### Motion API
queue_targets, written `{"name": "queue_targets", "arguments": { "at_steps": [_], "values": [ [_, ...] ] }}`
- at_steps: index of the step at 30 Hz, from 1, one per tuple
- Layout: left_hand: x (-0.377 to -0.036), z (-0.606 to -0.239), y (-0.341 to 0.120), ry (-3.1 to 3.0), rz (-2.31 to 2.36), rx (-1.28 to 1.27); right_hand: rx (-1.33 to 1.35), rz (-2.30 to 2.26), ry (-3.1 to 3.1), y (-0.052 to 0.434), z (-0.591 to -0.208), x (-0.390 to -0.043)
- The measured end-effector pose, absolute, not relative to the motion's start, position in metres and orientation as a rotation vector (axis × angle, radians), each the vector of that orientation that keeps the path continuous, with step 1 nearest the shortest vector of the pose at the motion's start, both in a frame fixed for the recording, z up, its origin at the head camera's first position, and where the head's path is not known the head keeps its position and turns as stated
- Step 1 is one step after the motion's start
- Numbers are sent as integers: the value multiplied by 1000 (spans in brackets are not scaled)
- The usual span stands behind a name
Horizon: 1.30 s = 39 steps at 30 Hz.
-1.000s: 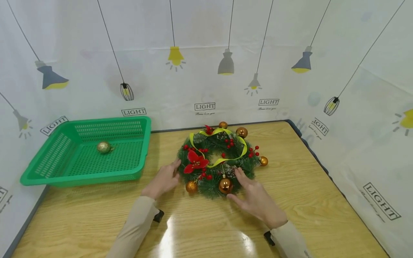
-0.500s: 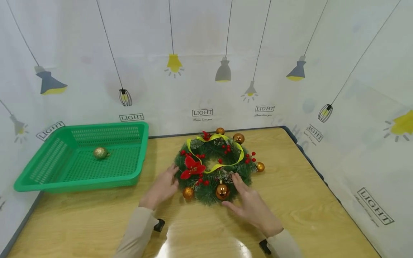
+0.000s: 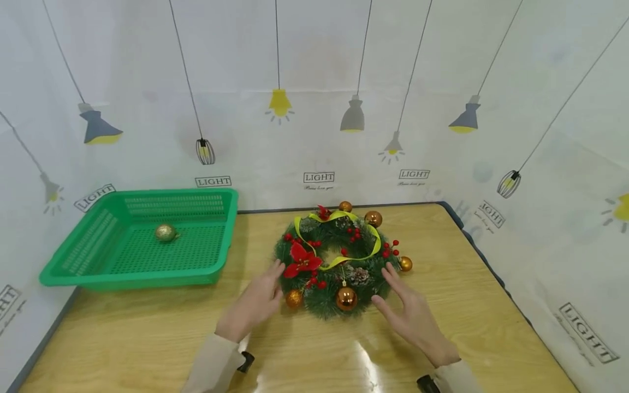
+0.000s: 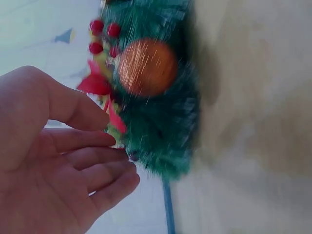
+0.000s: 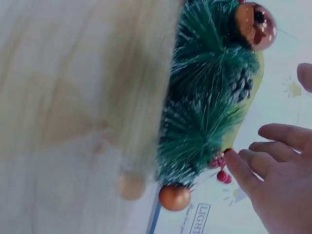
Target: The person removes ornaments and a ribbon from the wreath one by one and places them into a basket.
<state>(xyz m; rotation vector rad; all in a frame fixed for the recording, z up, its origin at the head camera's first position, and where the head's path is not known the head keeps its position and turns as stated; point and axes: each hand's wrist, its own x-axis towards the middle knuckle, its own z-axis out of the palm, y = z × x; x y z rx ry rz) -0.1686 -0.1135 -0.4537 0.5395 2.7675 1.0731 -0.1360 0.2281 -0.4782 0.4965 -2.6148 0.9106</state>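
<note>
1. My left hand (image 3: 255, 303) and right hand (image 3: 410, 314), fingers relaxed and spread, flank the green wreath (image 3: 339, 259) (red berries, copper baubles) mid-table (image 3: 491, 327).
2. Far left: green basket (image 3: 142, 273) holding a gold ball (image 3: 165, 233).

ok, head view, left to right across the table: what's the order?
green basket → gold ball inside it → left hand → wreath → right hand, fingers spread beside the wreath's right edge.
</note>
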Motion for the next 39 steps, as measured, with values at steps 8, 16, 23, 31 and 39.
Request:
{"name": "queue_targets", "arguments": {
  "at_steps": [8,16,23,31,39],
  "values": [
    [-168,-454,-110,2769,1098,651,459,951,-2734,259,-450,-164],
    [-163,-451,-109,2765,1077,622,392,944,-2926,271,-441,-205],
    [-157,-457,-109,2733,1133,628,305,943,-3022,281,-459,-220],
    [-152,-464,-105,2708,1135,616,316,996,-3050,280,-470,-224],
    [-149,-467,-103,2693,1123,623,309,1021,-3053,281,-474,-217]
  ]
}}
